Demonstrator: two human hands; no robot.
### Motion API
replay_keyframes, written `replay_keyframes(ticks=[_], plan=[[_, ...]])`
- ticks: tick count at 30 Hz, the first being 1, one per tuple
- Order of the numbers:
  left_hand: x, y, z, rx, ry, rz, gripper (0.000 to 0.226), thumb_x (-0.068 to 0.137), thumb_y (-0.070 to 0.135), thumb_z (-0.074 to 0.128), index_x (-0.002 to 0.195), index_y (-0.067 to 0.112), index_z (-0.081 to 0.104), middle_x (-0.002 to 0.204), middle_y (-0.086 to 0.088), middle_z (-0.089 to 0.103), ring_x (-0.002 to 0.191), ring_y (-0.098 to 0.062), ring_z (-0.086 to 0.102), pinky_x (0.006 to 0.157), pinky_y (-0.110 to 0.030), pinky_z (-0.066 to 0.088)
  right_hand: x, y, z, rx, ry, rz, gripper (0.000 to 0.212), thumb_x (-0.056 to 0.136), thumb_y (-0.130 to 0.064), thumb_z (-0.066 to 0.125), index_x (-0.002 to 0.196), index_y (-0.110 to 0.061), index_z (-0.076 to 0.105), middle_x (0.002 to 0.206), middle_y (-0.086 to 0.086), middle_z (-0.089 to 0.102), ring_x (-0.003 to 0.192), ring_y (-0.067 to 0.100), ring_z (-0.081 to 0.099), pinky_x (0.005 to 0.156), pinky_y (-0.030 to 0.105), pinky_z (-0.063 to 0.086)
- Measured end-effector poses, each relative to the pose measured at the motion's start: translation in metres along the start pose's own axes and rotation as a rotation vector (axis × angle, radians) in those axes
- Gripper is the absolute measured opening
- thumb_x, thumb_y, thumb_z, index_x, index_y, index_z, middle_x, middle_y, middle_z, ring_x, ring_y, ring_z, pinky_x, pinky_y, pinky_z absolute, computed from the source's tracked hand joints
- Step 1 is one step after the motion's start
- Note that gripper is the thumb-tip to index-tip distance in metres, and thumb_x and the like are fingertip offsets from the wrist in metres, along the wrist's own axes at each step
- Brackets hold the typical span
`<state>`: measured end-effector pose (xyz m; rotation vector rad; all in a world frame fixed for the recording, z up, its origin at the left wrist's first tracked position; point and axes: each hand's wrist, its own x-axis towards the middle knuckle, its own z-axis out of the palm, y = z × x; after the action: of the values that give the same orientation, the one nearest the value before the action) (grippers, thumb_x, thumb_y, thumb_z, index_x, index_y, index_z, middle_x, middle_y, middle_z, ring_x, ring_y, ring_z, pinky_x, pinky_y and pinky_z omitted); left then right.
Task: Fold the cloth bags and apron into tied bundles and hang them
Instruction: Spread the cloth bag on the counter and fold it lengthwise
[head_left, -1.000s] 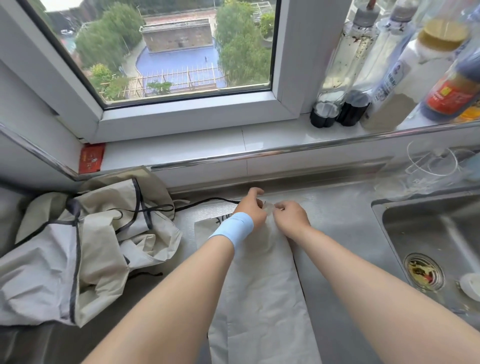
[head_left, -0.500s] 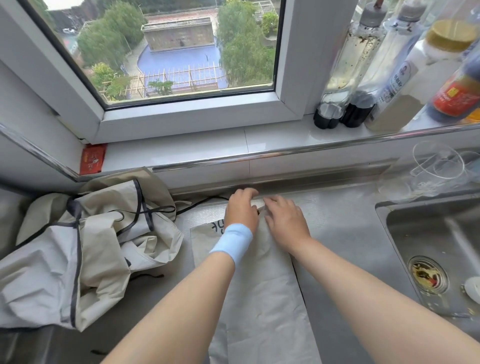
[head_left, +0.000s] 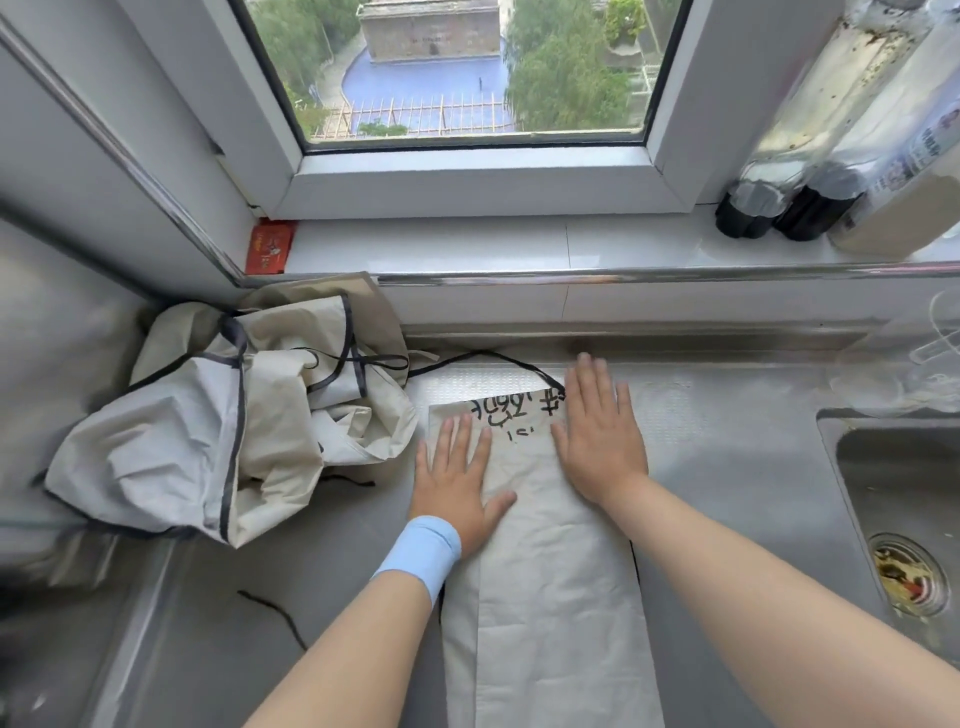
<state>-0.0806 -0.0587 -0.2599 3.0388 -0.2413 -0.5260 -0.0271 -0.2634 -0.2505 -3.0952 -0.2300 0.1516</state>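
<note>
Head view: on the steel counter (head_left: 727, 467) a crumpled cloth heap (head_left: 208, 415) is seen at the left, and the folded cloth bag (head_left: 545, 597) is laid mid-counter as a long strip. It is judged light, soft and limp, best taken at its far end. The left hand (head_left: 454, 483) and right hand (head_left: 597, 436) are pressed flat on its far part, fingers spread. Earlier they were bunched together at its far edge.

grips (head_left: 452, 483) (head_left: 597, 447) 2 | folded bag (head_left: 545, 597) 1 | cloth heap (head_left: 208, 415) 1 | bottles (head_left: 748, 208) (head_left: 815, 208) (head_left: 893, 208) 3
</note>
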Motion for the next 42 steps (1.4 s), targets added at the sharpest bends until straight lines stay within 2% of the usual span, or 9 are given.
replay_keyframes(ticks=[6,9,12,18,25,29,32,38,42], plan=[[0.023,-0.014,-0.03,-0.05,-0.099,-0.065,0.091,0.089,0.068,0.033,0.151,0.022,-0.016,0.156,-0.002,-0.03,0.143,-0.023,-0.03,0.118,-0.044,-0.001,-0.049,-0.02,0.017,0.1,-0.186,-0.074,0.078,0.089,-0.06,0.005,0.156,-0.025,-0.01,0.162,0.008,-0.022,0.148,0.022,-0.024,0.122,0.045,-0.007],[0.01,-0.008,-0.033,-0.066,0.06,-0.06,0.083,0.088,0.056,0.048,0.153,0.022,0.008,0.161,-0.003,-0.003,0.147,-0.024,-0.002,0.117,-0.043,0.013,-0.035,-0.013,0.015,0.091,-0.203,-0.106,0.076,0.09,-0.062,0.006,0.156,-0.028,-0.011,0.162,0.007,-0.022,0.148,0.021,-0.025,0.122,0.041,-0.01],[-0.026,0.004,-0.013,-0.031,0.364,0.077,0.053,0.077,0.042,0.064,0.124,0.024,0.048,0.13,0.001,0.042,0.116,-0.022,0.041,0.094,-0.036,0.032,-0.022,-0.007,0.006,-0.009,-0.228,-0.151,0.073,0.097,-0.06,0.016,0.156,-0.025,-0.01,0.163,0.01,-0.019,0.15,0.025,-0.02,0.122,0.041,-0.009],[-0.094,0.014,0.02,-0.209,0.432,-0.101,0.024,0.082,0.043,0.044,0.088,0.022,0.053,0.081,0.004,0.055,0.075,-0.022,0.053,0.072,-0.034,0.037,-0.071,-0.025,-0.006,0.009,-0.14,-0.214,0.072,0.093,-0.05,0.019,0.157,-0.016,0.018,0.164,0.015,0.004,0.152,0.031,0.002,0.121,0.045,-0.001],[-0.139,0.05,-0.003,-0.498,-0.067,-0.493,0.042,0.087,0.048,0.049,0.116,0.018,0.054,0.11,-0.004,0.066,0.105,-0.03,0.061,0.087,-0.035,0.043,-0.164,-0.036,0.005,0.082,-0.127,-0.255,0.065,0.088,-0.045,0.038,0.146,-0.017,0.039,0.157,0.016,0.031,0.144,0.034,0.031,0.113,0.05,0.02],[-0.159,0.055,-0.011,-0.678,-0.29,-0.564,0.042,0.08,0.05,0.055,0.092,0.011,0.067,0.093,-0.006,0.068,0.082,-0.028,0.06,0.067,-0.027,0.043,-0.197,-0.043,0.003,0.096,-0.224,-0.213,0.07,0.083,-0.047,0.037,0.146,-0.018,0.033,0.154,0.016,0.037,0.14,0.036,0.039,0.106,0.055,0.041],[-0.179,0.061,-0.011,-0.898,-0.233,-0.558,0.035,0.082,0.045,0.062,0.061,0.02,0.048,0.064,0.001,0.049,0.066,-0.021,0.046,0.063,-0.027,0.037,-0.207,-0.041,0.003,0.069,-0.289,-0.196,0.072,0.08,-0.049,0.037,0.144,-0.016,0.04,0.15,0.018,0.042,0.135,0.038,0.046,0.094,0.058,0.05],[-0.237,0.065,0.01,-1.033,-0.418,-0.552,0.04,0.074,0.038,0.068,0.109,0.02,0.064,0.104,-0.002,0.067,0.094,-0.024,0.066,0.084,-0.037,0.056,-0.242,-0.036,-0.006,0.011,-0.299,-0.295,0.082,0.079,-0.054,-0.001,0.157,-0.03,0.005,0.164,0.011,-0.011,0.152,0.032,-0.004,0.117,0.057,0.012],[-0.272,0.079,0.015,-0.94,-0.723,-0.564,0.046,0.086,0.029,0.06,0.124,0.008,0.045,0.1,-0.016,0.07,0.085,-0.032,0.072,0.077,-0.041,0.059,-0.267,-0.027,0.0,-0.031,-0.371,-0.312,0.062,0.1,-0.046,0.018,0.156,-0.033,-0.004,0.163,0.011,-0.017,0.151,0.03,-0.013,0.121,0.052,0.002]])
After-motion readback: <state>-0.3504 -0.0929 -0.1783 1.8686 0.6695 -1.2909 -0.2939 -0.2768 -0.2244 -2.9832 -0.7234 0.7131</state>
